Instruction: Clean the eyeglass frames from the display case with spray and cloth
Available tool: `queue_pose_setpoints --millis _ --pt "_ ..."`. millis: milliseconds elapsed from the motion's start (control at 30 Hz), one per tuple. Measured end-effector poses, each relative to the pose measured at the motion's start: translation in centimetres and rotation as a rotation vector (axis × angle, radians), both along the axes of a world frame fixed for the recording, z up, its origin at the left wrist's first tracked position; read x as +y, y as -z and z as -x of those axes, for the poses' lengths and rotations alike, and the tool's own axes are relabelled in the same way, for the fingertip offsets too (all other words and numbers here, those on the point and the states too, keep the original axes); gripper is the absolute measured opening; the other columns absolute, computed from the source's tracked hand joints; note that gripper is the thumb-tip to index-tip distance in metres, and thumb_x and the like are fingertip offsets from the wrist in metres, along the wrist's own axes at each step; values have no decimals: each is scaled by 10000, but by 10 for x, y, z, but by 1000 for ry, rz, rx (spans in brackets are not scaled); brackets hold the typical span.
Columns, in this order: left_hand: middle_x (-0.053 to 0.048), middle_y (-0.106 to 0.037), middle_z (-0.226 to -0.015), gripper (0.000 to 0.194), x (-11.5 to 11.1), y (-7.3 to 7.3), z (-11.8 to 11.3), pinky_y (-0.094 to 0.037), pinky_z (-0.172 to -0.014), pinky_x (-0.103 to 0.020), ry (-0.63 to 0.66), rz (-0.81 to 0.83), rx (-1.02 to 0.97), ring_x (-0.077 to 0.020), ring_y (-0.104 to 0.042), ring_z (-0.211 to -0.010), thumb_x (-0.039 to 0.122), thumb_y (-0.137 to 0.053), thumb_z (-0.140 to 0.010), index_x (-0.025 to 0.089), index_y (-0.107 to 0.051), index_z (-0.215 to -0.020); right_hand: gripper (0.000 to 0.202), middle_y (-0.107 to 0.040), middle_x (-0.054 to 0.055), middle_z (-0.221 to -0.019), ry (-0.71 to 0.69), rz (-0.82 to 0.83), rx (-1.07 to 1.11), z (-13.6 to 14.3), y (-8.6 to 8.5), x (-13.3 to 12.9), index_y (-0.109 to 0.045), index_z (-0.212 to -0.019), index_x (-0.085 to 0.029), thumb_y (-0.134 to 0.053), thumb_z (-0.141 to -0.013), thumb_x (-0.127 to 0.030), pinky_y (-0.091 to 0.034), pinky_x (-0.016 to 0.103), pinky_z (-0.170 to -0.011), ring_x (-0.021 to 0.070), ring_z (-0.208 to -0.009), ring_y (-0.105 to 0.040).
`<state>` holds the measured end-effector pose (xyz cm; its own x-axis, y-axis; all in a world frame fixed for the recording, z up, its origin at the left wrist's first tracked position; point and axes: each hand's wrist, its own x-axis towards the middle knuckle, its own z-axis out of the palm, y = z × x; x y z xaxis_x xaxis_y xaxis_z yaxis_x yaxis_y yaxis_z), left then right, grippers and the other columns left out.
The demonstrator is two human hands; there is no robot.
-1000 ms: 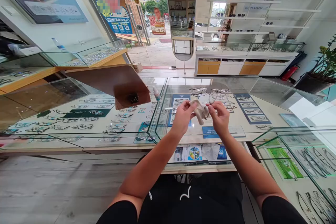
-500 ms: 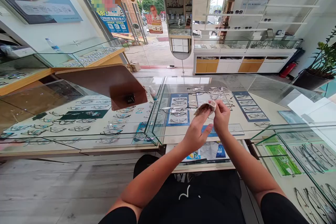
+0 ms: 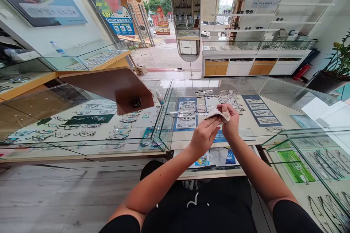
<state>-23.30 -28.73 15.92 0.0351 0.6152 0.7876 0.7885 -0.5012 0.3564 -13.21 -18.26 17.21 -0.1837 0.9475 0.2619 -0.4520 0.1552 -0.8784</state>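
A pale beige cloth [image 3: 223, 116] is folded over between my two hands above the glass counter. My left hand [image 3: 204, 135] presses its fingers against the cloth from the left and below. From the right, my right hand [image 3: 231, 119] pinches the cloth with bent fingers. Whether anything sits inside the folds is hidden. Just beyond the hands, several pairs of eyeglasses [image 3: 228, 97] lie together on the counter. One dark-rimmed pair of glasses [image 3: 201, 110] shows left of the cloth.
A brown board-like panel [image 3: 109, 83] stands tilted on the left counter, with a small spray bottle [image 3: 159, 97] beside it. Glass display cases [image 3: 164, 131] with rows of frames surround me. An oval mirror [image 3: 185, 16] stands ahead, and a potted plant [image 3: 332, 72] at the right.
The cloth has turned and opened out, showing more of its pale side towards the right. My left hand's thumb has drawn in towards its fingers.
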Motion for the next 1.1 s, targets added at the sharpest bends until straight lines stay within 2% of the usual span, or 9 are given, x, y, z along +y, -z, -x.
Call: queue_pose_setpoints --millis 133,233,333,433,533,633,733,933,1100 --pt "-96 -835 -1269 288 -1 -5 6 -676 -1065 -443 -29 -130 -54 -247 -803 -1209 174 -680 -1058 234 -788 -1318 387 -704 29 -804 -38 -8 -25 2 1 0 -813 -882 -224 -804 -904 -610 -490 319 -697 184 -742 -611" --pt "-80 -857 -1187 189 -6 -13 9 -674 -1056 -439 37 -41 -224 -244 -820 -1151 225 -713 -1045 244 -843 -1181 381 -697 29 -806 -49 -36 -62 3 4 2 -804 -893 -227 -778 -924 -605 -508 333 -715 191 -752 -609" --pt "-86 -866 -1088 195 -6 -21 16 -695 -943 -417 40 141 -653 -252 -836 -1019 375 -802 -980 228 -865 -1091 360 -713 37 -842 -47 -68 -53 3 6 6 -771 -844 -224 -783 -924 -576 -537 364 -812 203 -817 -640" --pt "-82 -855 -981 378 4 -31 33 -680 -801 -337 19 238 -1152 -207 -809 -859 494 -924 -822 180 -848 -1018 373 -723 45 -873 -44 -124 -92 2 5 5 -743 -797 -226 -774 -935 -571 -535 382 -853 206 -836 -641" --pt "-66 -831 -946 482 16 -46 48 -643 -760 -279 5 194 -1369 -160 -771 -812 515 -976 -732 159 -801 -1006 329 -711 43 -877 -44 -255 -193 1 0 -2 -780 -854 -236 -738 -979 -537 -516 379 -814 211 -834 -630" --pt "-84 -823 -975 470 22 -57 47 -640 -793 -301 3 111 -1249 -184 -780 -872 536 -928 -805 163 -764 -1040 271 -707 48 -876 -23 -467 -288 2 -5 -13 -791 -883 -245 -699 -1028 -455 -500 386 -820 226 -876 -634" --pt "-112 -827 -1048 399 20 -56 29 -644 -888 -361 3 70 -1014 -226 -799 -973 540 -805 -950 173 -744 -1094 287 -712 51 -880 -31 -586 -333 4 -6 -21 -732 -840 -242 -663 -1055 -419 -495 390 -812 225 -859 -624" --pt "-106 -831 -1173 262 10 -35 -4 -620 -954 -386 -82 68 -667 -237 -803 -1064 427 -603 -1107 220 -732 -1203 371 -634 27 -797 39 -613 -390 5 1 -16 -607 -776 -248 -608 -1066 -480 -464 375 -750 216 -785 -564" --pt "-110 -823 -1210 278 12 -33 -2 -618 -981 -395 -79 110 -657 -251 -797 -1131 437 -605 -1107 229 -682 -1276 341 -613 21 -789 57 -618 -418 6 3 -15 -591 -793 -255 -581 -1077 -444 -450 379 -752 222 -787 -549"
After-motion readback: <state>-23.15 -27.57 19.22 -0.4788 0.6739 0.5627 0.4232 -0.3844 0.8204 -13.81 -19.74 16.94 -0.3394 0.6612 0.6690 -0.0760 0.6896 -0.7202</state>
